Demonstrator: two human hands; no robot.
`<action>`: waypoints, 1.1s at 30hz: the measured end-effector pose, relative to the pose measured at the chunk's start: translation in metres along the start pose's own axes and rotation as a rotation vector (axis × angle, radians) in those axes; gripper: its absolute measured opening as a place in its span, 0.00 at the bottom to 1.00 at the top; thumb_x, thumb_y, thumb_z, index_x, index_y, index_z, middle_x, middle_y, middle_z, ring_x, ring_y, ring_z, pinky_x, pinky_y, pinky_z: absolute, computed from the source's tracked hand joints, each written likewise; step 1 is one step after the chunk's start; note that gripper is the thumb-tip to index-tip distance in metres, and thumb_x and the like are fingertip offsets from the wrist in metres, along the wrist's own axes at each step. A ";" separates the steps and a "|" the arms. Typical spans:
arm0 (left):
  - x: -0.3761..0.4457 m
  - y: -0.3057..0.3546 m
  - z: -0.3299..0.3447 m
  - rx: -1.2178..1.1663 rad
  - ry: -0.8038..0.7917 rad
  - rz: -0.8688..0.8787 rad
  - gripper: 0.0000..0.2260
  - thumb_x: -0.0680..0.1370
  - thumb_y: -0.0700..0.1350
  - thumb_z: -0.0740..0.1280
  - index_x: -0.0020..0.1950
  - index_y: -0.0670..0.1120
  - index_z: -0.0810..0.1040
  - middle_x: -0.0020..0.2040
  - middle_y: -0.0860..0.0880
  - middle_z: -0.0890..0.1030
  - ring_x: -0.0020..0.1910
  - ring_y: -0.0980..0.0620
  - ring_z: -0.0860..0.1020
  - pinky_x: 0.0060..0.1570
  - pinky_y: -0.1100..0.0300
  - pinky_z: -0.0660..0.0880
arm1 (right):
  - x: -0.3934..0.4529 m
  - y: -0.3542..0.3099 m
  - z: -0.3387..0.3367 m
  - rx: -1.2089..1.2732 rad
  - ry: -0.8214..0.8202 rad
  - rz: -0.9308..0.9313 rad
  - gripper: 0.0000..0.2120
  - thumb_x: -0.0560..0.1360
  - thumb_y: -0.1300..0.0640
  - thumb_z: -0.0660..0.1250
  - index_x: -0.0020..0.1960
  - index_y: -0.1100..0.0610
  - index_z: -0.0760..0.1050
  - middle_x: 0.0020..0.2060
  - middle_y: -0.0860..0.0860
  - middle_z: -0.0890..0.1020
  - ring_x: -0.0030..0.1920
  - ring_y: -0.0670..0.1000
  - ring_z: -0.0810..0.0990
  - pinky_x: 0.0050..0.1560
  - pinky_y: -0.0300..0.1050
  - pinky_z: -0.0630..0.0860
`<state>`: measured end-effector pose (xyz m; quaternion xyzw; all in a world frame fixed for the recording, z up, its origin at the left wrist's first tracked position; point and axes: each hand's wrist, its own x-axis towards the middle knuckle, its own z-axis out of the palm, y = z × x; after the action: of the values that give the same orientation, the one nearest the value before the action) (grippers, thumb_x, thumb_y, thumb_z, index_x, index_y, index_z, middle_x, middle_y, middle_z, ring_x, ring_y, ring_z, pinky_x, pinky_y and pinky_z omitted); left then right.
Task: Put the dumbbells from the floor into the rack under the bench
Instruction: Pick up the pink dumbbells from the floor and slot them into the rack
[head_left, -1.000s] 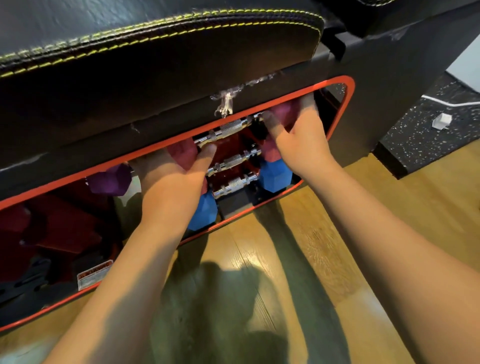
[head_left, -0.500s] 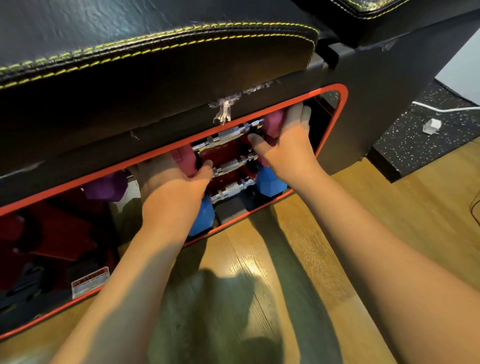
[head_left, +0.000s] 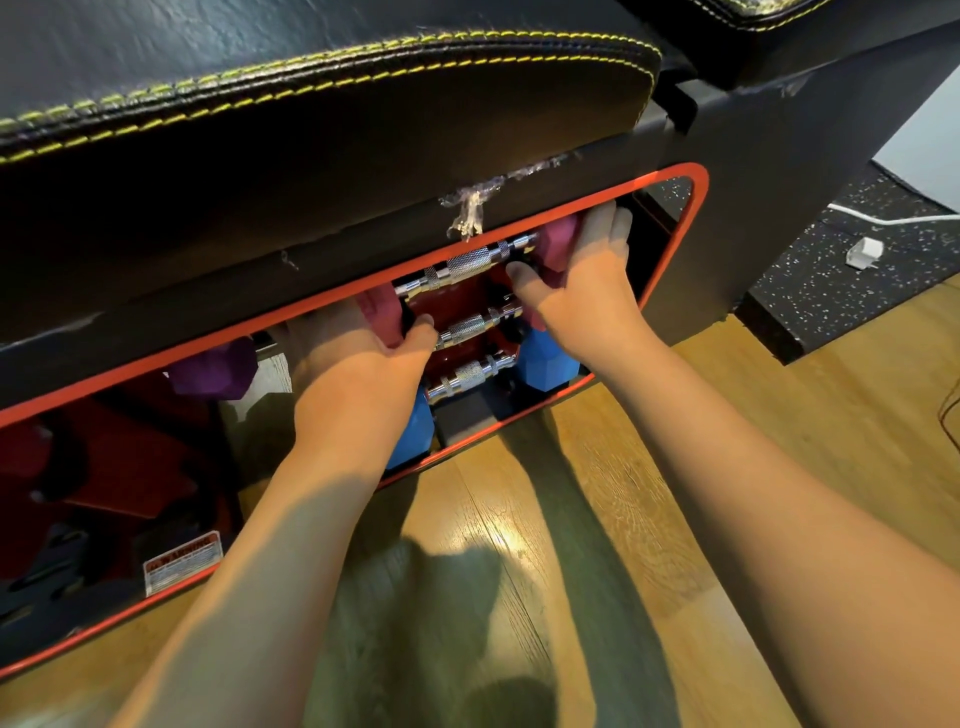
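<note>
A pink dumbbell (head_left: 462, 267) with a knurled chrome handle lies at the top of the rack (head_left: 670, 260) under the black bench (head_left: 311, 156). My left hand (head_left: 358, 364) grips its left pink head, and my right hand (head_left: 587, 280) grips its right pink head. Both hands reach inside the red-rimmed opening. Below it sit a second chrome handle (head_left: 467, 327) with pink ends and a blue dumbbell (head_left: 545, 358) at the bottom. A purple dumbbell head (head_left: 213, 364) shows to the left.
The padded bench top with yellow stitching overhangs the opening closely. A wooden floor (head_left: 675, 467) lies in front. A black speckled mat (head_left: 841, 280) with a white cable and small white block is at the right. A warning sticker (head_left: 182, 564) sits low left.
Both hands have pushed the pink dumbbell a little deeper and higher into the rack. The view has pulled back slightly.
</note>
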<state>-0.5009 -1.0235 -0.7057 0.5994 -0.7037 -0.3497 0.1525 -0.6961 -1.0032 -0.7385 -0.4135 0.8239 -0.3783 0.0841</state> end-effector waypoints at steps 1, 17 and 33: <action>-0.003 0.002 -0.002 0.000 0.013 0.011 0.20 0.80 0.58 0.60 0.33 0.48 0.66 0.30 0.50 0.68 0.29 0.54 0.64 0.43 0.54 0.67 | -0.001 0.000 0.001 0.005 0.006 -0.005 0.39 0.74 0.48 0.72 0.74 0.62 0.56 0.73 0.62 0.58 0.72 0.61 0.61 0.71 0.50 0.64; 0.007 -0.006 0.003 0.043 -0.065 0.039 0.21 0.81 0.59 0.59 0.32 0.49 0.65 0.30 0.51 0.67 0.29 0.53 0.65 0.43 0.54 0.65 | -0.004 0.003 0.003 -0.030 0.015 -0.064 0.37 0.76 0.45 0.68 0.76 0.61 0.55 0.71 0.61 0.59 0.70 0.60 0.63 0.71 0.51 0.64; 0.008 0.015 -0.010 0.267 -0.062 -0.093 0.26 0.78 0.66 0.58 0.32 0.46 0.70 0.32 0.48 0.71 0.32 0.50 0.70 0.38 0.57 0.66 | -0.009 -0.017 -0.026 -0.265 -0.204 0.020 0.42 0.77 0.40 0.65 0.76 0.66 0.52 0.74 0.66 0.53 0.67 0.67 0.64 0.64 0.52 0.68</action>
<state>-0.5076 -1.0337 -0.6902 0.6352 -0.7199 -0.2778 0.0333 -0.6914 -0.9888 -0.7103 -0.4487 0.8580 -0.2214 0.1156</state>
